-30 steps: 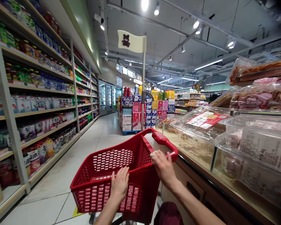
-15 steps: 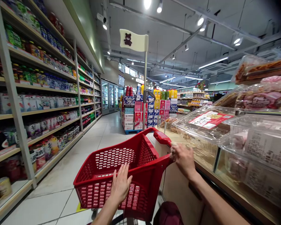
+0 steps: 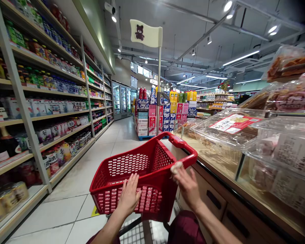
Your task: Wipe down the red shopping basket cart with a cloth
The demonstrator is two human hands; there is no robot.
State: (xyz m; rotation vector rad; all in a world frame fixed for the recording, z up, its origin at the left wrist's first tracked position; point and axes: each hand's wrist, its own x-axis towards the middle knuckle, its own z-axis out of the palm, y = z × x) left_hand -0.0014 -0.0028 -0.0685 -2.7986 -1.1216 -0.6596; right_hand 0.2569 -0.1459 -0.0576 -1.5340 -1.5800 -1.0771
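- Red perforated-plastic shopping cart [image 3: 155, 179] sits lower centre of my feed, crosswise to both forearms. Long axis runs from left of centre, rising toward the right; its curved red plastic handle [image 3: 183, 144] is at the right end, just right of centre.
- Bare left hand [image 3: 128, 195]: palm down, fingers straight and side by side, thumb a little off, laid over the near rim about midway along. Flat contact; nothing wrapped or pinched that I can see.
- Bare right hand [image 3: 189, 186]: right of lower centre, just beside the cart's rear corner. Fingers partly bent, thumb apart. Small pale lump [image 3: 177, 166] at its fingertips; I can't tell what it is, or whether it's gripped. Can't confirm contact with the red plastic either.
- Key relation: handle lies above that right hand in frame, its near end close to the fingertips. Right is nearer by a good margin; left is well apart from the handle.
- Wood-fronted counter [image 3: 225, 200] fills lower right, near the handle's outer bend. I judge that side tight for clearance.
- Pale floor tiles [image 3: 63, 211] show lower left, between cart and stocked shelves [image 3: 58, 116]. More room that way.
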